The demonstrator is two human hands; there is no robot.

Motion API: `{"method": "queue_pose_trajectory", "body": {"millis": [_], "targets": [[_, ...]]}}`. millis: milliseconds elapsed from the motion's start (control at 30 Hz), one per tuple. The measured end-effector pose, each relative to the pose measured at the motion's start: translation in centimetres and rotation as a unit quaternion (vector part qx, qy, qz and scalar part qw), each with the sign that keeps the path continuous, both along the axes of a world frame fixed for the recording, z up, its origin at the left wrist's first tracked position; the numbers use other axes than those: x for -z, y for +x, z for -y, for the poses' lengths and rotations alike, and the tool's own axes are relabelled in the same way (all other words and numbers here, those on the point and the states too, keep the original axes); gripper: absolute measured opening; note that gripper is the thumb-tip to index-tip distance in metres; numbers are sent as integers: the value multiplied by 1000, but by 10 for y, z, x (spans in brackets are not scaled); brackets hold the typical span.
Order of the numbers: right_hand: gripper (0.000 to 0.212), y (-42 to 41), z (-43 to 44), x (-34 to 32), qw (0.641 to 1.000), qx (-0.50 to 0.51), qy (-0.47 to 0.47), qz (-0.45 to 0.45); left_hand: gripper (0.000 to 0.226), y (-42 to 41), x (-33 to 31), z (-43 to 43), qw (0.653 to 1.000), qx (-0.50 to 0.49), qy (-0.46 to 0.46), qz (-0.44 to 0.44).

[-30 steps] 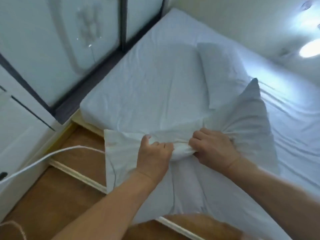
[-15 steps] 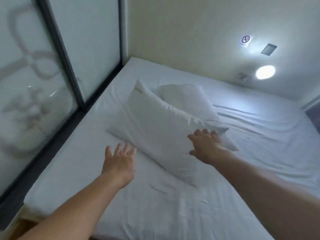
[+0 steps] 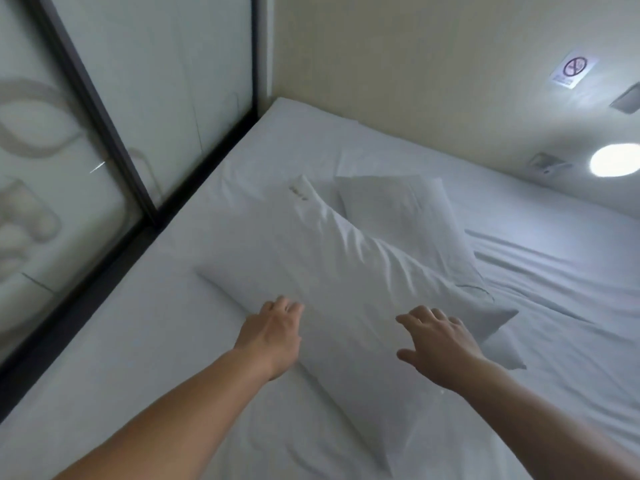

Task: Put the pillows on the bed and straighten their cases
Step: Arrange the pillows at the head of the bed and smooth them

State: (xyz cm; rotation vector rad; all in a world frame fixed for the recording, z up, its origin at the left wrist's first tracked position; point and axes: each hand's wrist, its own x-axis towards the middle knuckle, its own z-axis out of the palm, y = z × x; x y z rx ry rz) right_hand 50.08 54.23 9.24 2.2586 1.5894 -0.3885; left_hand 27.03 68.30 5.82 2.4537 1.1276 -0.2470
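A white pillow (image 3: pixel 349 268) lies slantwise on the white bed (image 3: pixel 145 344), its far end resting over a second white pillow (image 3: pixel 408 209) behind it. A small gold mark shows near its far corner. My left hand (image 3: pixel 273 332) rests at the pillow's near left edge with fingers loosely spread, holding nothing. My right hand (image 3: pixel 438 337) hovers over or touches the pillow's near right part, fingers apart and empty. The near end of the pillow case lies flat and wrinkled toward me.
A frosted glass partition with a black frame (image 3: pixel 114 140) runs along the bed's left side. A cream wall (image 3: pixel 398 71) stands behind the bed, with a no-smoking sign (image 3: pixel 573 71) and a round lit lamp (image 3: pixel 614 160) at the right.
A second ago both hands gripped the pillow case's open end off the bed's edge. The pillow then landed on the bed, and both hands have moved onto its near part.
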Motion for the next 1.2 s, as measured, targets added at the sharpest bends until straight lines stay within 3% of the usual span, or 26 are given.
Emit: {"method": "queue_pose_trajectory", "body": {"millis": [233,400,533,667,800,900,967,1067,1200], "targets": [[91,30,-66,-16,995,85,19,-57,57,54,-14,-41,993,-87,-81,25],[120,91,-151,38,990,114,36,-72,118,125,48,-100,983,-114,-138,-33],[111,166,-222,162,970,182,136,-90,150,199,168,-152,991,-109,-74,-17],[95,243,-229,220,953,267,141,18,141,213,221,-156,989,-75,-101,-75],[131,284,-234,230,919,370,131,27,142,221,222,-157,998,-36,24,-51],[135,283,-222,246,887,437,148,34,98,217,225,-147,996,31,66,45],[113,281,-217,263,889,423,168,46,73,215,239,-141,990,30,113,84],[60,290,-214,267,894,402,199,-6,46,222,243,-139,973,54,175,137],[50,332,-194,203,930,311,192,34,49,218,199,-155,969,93,160,163]]}}
